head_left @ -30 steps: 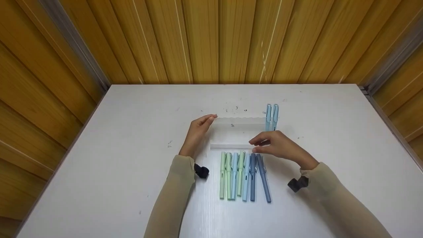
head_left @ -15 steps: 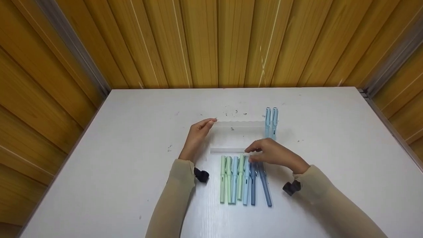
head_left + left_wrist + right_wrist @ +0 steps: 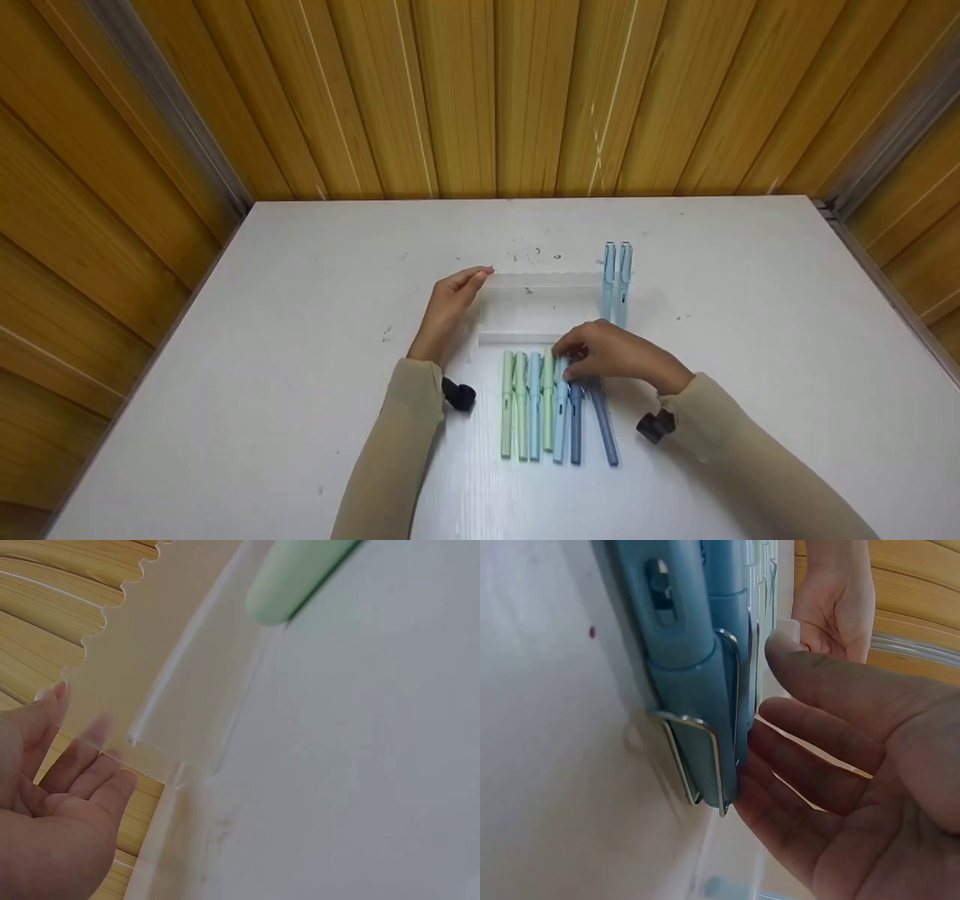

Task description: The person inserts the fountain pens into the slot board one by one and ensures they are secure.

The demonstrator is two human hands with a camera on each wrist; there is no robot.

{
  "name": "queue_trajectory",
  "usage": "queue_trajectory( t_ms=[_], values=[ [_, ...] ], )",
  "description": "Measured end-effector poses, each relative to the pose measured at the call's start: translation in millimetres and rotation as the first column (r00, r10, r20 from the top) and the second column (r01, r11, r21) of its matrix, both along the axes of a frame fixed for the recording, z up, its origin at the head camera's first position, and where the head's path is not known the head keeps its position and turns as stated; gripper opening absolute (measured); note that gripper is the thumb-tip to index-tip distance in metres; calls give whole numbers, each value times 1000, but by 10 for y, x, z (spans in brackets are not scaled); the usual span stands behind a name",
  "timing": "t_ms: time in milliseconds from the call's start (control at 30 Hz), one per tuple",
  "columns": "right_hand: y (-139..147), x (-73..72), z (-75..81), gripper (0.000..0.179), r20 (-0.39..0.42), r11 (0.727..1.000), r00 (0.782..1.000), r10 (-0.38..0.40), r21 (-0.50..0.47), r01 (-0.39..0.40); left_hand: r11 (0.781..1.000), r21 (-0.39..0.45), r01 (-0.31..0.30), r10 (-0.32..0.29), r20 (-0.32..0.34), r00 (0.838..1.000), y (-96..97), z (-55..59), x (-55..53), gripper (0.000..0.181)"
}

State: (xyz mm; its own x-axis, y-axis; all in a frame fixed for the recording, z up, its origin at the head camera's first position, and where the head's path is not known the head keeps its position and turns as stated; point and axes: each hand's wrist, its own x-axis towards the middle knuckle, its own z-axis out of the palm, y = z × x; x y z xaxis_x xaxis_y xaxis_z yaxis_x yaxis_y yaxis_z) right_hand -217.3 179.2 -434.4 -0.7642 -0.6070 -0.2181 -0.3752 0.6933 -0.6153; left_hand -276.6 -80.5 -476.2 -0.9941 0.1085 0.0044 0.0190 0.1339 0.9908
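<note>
My left hand pinches the left end of a clear plastic pen stand between thumb and finger; its scalloped edge shows in the left wrist view. Two light blue pens rest upright at the stand's right end. In front of it lies a row of capped pens: green pens, light blue ones and dark blue ones. Over the row's right part, my right hand has thumb and fingertips at the cap end of a light blue pen, with a gap between them in the right wrist view.
The rightmost dark blue pen lies slanted, slightly apart from the others. All stands on a white table with small dark marks. Wood-patterned panels rise behind its back edge. A small black device sits at each wrist.
My right hand has moved left and nearer to me, from the stand's front edge to the caps of the pens. My left hand keeps its hold on the stand.
</note>
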Motion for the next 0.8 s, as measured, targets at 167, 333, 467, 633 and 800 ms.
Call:
queue_trajectory(
  t_ms=[167, 333, 467, 633, 800],
  values=[
    [8, -6, -6, 29, 1, 1000, 1000, -5, -11, 5, 1000, -2, -12, 12, -19, 1000, 9, 6, 2, 36],
    [-1, -9, -6, 27, 18, 1000, 1000, -25, -1, 25, 999, -32, -2, 2, -25, 1000, 6, 11, 20, 36],
    [-9, -15, 7, 25, 32, 999, 999, -38, 1, 38, 999, -36, -4, 4, -13, 1000, 3, 17, 24, 36],
    [-9, -28, 3, 24, 35, 999, 998, -44, 7, 44, 999, -30, -13, 13, -9, 1000, 0, 20, 21, 37],
    [-6, -33, 4, 24, 40, 998, 997, -61, 17, 60, 1000, -22, -5, 5, -3, 1000, 2, 20, 15, 37]
  ],
)
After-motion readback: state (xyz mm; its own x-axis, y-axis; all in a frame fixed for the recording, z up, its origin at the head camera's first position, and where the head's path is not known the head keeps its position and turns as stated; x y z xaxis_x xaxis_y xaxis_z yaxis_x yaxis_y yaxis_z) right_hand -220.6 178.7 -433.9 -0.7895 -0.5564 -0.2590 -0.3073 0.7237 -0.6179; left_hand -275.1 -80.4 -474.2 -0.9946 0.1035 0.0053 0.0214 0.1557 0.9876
